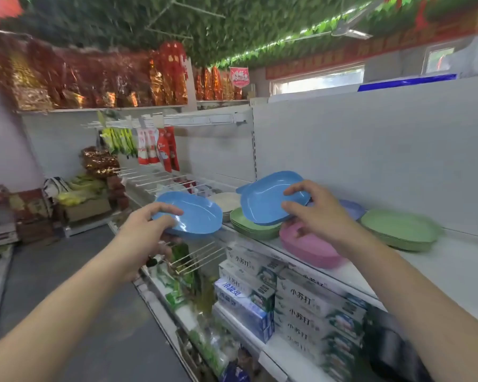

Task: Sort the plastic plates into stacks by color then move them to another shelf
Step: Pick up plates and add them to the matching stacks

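Note:
My left hand [149,224] grips a blue plate [196,216] by its near rim, held in the air just off the shelf's front edge. My right hand [312,210] grips a second blue plate [268,197], tilted up above a green stack [249,226] and a pink stack [309,248]. On the white shelf [453,268] a second green stack [400,228] lies to the right. Behind my right hand a pale blue-purple plate [352,208] shows partly. A white plate stack [226,201] sits further back.
Boxed goods [309,299] fill the shelves below the plates. Wire hooks [196,256] stick out under my left hand, and more hooks with hanging packets [146,146] are behind. The aisle floor [80,271] lies to the left, with cartons [86,206] at its far end.

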`<control>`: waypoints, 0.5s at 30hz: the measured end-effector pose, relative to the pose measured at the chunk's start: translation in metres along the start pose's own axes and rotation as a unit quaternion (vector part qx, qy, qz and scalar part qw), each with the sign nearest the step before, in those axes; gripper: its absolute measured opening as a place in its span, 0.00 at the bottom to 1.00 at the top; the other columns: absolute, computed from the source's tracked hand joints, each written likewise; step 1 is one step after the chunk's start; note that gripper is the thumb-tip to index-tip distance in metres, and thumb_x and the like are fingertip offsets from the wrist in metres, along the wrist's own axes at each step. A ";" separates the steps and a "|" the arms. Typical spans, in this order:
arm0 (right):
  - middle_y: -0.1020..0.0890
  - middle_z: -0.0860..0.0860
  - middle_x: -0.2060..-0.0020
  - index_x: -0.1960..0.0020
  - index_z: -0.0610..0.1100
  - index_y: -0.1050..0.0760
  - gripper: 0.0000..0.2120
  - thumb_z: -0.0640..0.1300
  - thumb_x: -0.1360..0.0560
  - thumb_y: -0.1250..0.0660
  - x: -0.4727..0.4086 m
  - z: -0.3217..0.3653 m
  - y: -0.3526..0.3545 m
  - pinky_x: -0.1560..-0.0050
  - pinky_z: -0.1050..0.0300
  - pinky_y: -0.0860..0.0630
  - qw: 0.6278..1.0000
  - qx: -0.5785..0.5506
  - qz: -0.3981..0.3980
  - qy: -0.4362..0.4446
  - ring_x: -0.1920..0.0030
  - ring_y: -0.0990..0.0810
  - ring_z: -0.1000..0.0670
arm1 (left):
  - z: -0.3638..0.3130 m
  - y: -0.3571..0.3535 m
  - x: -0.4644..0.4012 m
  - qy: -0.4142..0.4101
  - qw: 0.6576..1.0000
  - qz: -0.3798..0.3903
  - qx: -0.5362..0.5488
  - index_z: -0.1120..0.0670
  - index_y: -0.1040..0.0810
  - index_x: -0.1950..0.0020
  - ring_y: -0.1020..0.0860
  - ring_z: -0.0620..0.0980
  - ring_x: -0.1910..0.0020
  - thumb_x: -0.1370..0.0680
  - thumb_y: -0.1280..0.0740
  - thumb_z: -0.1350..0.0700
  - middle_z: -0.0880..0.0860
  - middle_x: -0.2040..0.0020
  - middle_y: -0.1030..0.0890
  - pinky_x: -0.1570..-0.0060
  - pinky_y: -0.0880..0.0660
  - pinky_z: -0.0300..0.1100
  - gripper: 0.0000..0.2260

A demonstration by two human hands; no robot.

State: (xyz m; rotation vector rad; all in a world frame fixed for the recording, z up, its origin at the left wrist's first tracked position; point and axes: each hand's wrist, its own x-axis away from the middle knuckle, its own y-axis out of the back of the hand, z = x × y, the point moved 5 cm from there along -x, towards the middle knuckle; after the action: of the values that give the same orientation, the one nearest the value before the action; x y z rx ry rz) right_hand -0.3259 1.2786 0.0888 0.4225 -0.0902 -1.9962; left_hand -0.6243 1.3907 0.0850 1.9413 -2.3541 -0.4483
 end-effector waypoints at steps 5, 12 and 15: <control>0.17 0.42 0.50 0.40 0.47 0.25 0.11 0.41 0.21 0.29 -0.078 0.005 0.015 0.67 0.54 0.18 0.997 0.055 -0.053 0.011 0.63 0.13 0.48 | -0.016 -0.023 -0.103 -0.037 0.998 0.040 0.030 0.53 0.18 0.44 0.16 0.52 0.64 0.19 0.37 0.63 0.60 0.54 0.18 0.69 0.22 0.44 0.09; 0.16 0.42 0.54 0.38 0.45 0.28 0.13 0.40 0.21 0.31 -0.175 -0.030 -0.008 0.66 0.55 0.18 0.982 0.132 -0.105 -0.082 0.64 0.14 0.49 | -0.007 -0.080 -0.255 -0.062 0.987 0.138 0.050 0.53 0.20 0.46 0.17 0.52 0.66 0.19 0.37 0.62 0.62 0.53 0.18 0.73 0.24 0.42 0.08; 0.18 0.41 0.54 0.37 0.43 0.30 0.15 0.38 0.21 0.31 -0.210 -0.050 -0.040 0.71 0.57 0.19 0.974 0.141 -0.116 -0.137 0.65 0.17 0.48 | 0.005 -0.099 -0.305 -0.061 0.981 0.175 0.058 0.53 0.20 0.47 0.17 0.50 0.67 0.19 0.36 0.61 0.59 0.54 0.19 0.77 0.27 0.38 0.07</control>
State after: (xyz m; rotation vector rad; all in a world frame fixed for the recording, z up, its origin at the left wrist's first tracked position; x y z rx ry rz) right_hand -0.2617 1.4880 0.0858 0.3464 -0.5225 -2.2731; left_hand -0.4680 1.6709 0.0973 1.5250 -2.7825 -0.4219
